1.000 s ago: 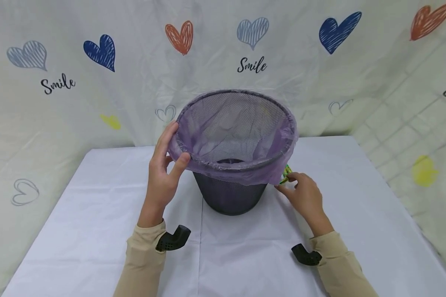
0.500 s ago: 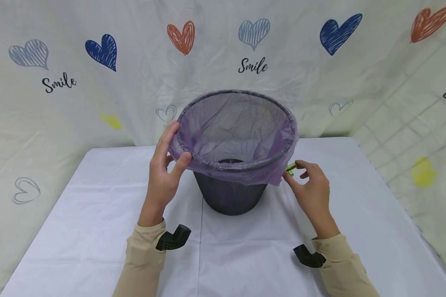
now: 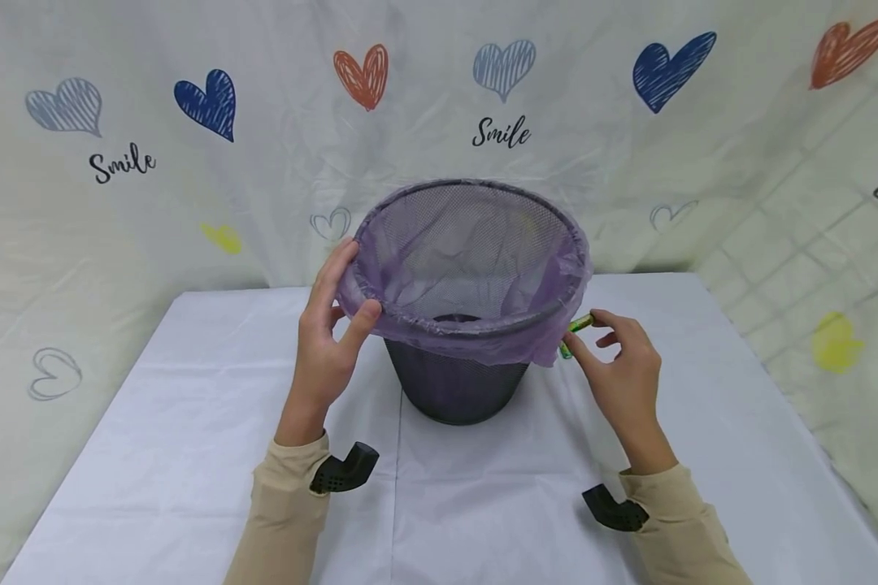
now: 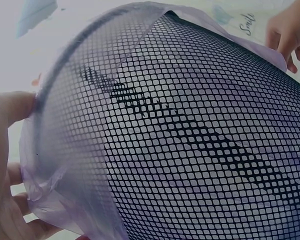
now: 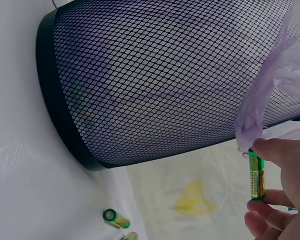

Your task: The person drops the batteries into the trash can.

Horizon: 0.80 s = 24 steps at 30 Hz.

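In the head view a black mesh wastebasket (image 3: pixel 457 390) stands mid-table, lined with a purple bin bag (image 3: pixel 475 345) folded over its rim. My left hand (image 3: pixel 325 349) holds the rim's left side, thumb at the front and fingers further back; the left wrist view has the same hand at its left edge. Right of the basket, my right hand (image 3: pixel 622 357) pinches a small green and gold battery (image 5: pixel 257 175) between thumb and fingers, beside the bag's overhanging edge. Behind it on the table, another battery (image 5: pixel 116 219) shows in the right wrist view, with part of one more (image 5: pixel 131 236) below.
A white cloth covers the table (image 3: pixel 190 422). Behind it hangs a pale curtain (image 3: pixel 424 122) printed with hearts and "Smile". Each tan sleeve carries a black wrist device (image 3: pixel 345 469).
My right hand has drawn back from beside the basket, up and to the right, with a battery now plainly between its fingertips. My left hand keeps its place on the rim.
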Tool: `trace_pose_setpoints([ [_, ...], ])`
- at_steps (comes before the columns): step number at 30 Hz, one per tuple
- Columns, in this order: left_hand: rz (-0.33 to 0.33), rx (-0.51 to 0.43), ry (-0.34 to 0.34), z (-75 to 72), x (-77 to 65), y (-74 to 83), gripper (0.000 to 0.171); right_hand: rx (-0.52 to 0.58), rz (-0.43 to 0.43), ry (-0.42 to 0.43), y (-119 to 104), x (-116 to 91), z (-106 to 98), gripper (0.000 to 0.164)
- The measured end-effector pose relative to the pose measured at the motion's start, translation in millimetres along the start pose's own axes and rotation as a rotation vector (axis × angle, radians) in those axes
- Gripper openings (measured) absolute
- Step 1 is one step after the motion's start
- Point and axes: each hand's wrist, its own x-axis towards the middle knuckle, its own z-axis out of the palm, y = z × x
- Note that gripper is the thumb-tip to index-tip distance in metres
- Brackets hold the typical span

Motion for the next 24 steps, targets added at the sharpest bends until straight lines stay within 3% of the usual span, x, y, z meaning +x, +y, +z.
trace_pose_setpoints([
  [15, -0.004, 0.039, 0.007, -2.1, -3.0, 2.7, 0.053, 0.075, 0.004, 0.081, -13.4, -1.2, -5.3, 0.041],
  [24, -0.002, 0.031, 0.019, -0.4, -2.4, 2.4, 0.053, 0.132, -0.039, 0.071, -14.4, 2.7, -8.0, 0.044],
])
